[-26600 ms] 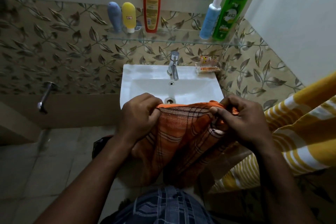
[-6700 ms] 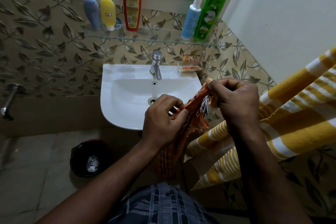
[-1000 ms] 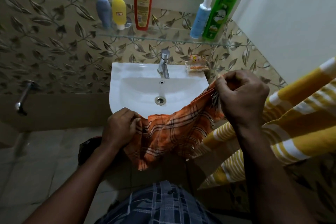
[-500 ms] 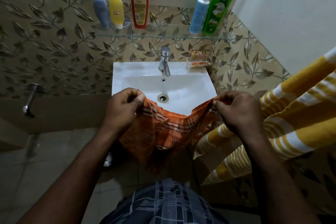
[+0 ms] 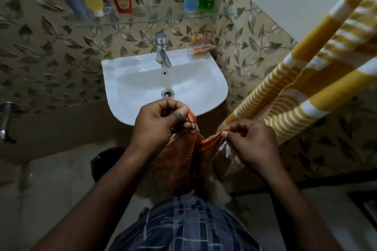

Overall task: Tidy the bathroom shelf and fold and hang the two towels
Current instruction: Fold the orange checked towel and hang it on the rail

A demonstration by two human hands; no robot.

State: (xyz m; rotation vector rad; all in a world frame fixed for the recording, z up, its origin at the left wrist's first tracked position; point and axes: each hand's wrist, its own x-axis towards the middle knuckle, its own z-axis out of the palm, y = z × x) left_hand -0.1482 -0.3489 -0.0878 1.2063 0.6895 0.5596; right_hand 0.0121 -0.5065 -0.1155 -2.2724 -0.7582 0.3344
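**Orange towel pinched at both top corners, mid-fold**

- Left thumb [image 5: 181, 112] and curled fingertips clamp one top corner of the orange towel [image 5: 181, 161].
- The left hand [image 5: 157, 122] sits just in front of the sink [image 5: 126, 112] rim.
- Right fingertips [image 5: 224, 134] pinch the other corner. A tuft of white fringe [image 5: 225, 149] pokes out below them.
- The right hand [image 5: 251, 142] is lower and nearer the body.
- Both hands are closed tight on cloth and hold nothing else.
- The corners are near each other but not touching. The towel hangs between them in a narrow, slack fold towards the checked shirt.

Judgement: the step looks like halving the towel.
- Level the hands first, then bring the corners together edge to edge so the hems line up.
- Let the hanging part drop free before one hand takes both corners.
- Run the free hand down the fold to flatten it.
- The cloth looks thin and likely to twist, so watch that the fringe does not tuck inside.

Further out:
- The yellow striped towel [image 5: 306, 87] hangs just beside the right hand. Its rail is not visible. Keep the orange corner clear of it.
- The glass shelf [image 5: 153, 21] above the tap [image 5: 162, 51] carries tubes and bottles in a row.
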